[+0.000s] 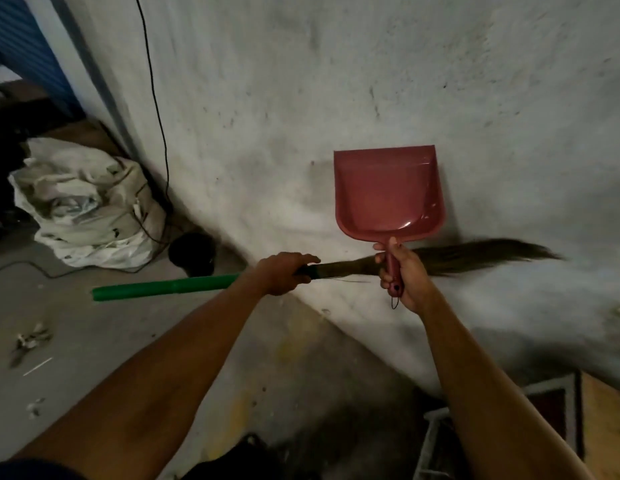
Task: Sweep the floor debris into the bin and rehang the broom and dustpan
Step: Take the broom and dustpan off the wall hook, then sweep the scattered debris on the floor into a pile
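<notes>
- Dustpan (388,192), red, stands upright against the far wall (336,81); I see my right hand (403,275) wrapped round its handle.
- My left hand (284,273) grips the broom (204,284) near its green handle's end, bristles pointing right behind the dustpan handle.
- White sack (90,206) sits far left; debris (29,341) lies on the near-left floor.

Both bare arms reach forward toward the far wall. The left hand (284,273) curls around the broom (204,284); the right hand (403,277), just to its right, grips the dustpan (388,192) handle, pan upright.
</notes>
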`<state>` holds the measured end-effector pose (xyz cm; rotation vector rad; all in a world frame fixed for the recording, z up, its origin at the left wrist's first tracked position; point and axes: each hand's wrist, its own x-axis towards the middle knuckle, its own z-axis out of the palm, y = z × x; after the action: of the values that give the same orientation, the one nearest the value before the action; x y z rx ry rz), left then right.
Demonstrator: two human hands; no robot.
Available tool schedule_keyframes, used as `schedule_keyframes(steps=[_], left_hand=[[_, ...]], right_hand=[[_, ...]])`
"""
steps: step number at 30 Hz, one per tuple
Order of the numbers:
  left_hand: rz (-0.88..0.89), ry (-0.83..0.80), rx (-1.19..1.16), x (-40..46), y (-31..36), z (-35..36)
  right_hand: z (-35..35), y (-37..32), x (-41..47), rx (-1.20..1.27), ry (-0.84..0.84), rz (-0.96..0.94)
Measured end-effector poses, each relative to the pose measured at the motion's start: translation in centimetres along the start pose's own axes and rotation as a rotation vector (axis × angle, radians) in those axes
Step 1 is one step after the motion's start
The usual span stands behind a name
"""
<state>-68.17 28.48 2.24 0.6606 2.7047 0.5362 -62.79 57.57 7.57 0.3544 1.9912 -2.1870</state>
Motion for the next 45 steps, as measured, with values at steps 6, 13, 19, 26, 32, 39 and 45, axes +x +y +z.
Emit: schedule_keyframes(steps=[6, 13, 19, 26, 32, 39, 45], left_hand=[[-0.103, -0.052, -0.050, -3.5, -7.9, 6.3], [-0.262, -0.256, -0.061, -7.8, -17.0, 12.5], [-0.374, -0.409, -0.135, -11.8, -20.7, 14.8], [-0.676, -0.446, -0.273, -14.9, -22.6, 15.7], [-0.833, -0.385, -0.375, -13.9, -22.3, 14.7], [-0.962, -0.240, -0.402, -8.0, -19.2, 15.5], [-1.063, -0.104, -0.472, 0.6, -14.8, 16.0]], right_hand=[[5.6, 6.3, 3.3, -0.029, -0.048, 0.155], [12.4, 12.4, 6.8, -0.145, -0.075, 0.345], [18.0, 14.9, 9.6, -0.237, -0.136, 0.423], [22.4, 14.8, 14.6, -0.339, -0.170, 0.413], [23.9, 14.2, 21.1, -0.404, -0.228, 0.441], [24.2, 12.0, 30.6, -0.467, -0.397, 0.473], [21.8, 10.2, 38.9, -0.611, -0.555, 0.439]])
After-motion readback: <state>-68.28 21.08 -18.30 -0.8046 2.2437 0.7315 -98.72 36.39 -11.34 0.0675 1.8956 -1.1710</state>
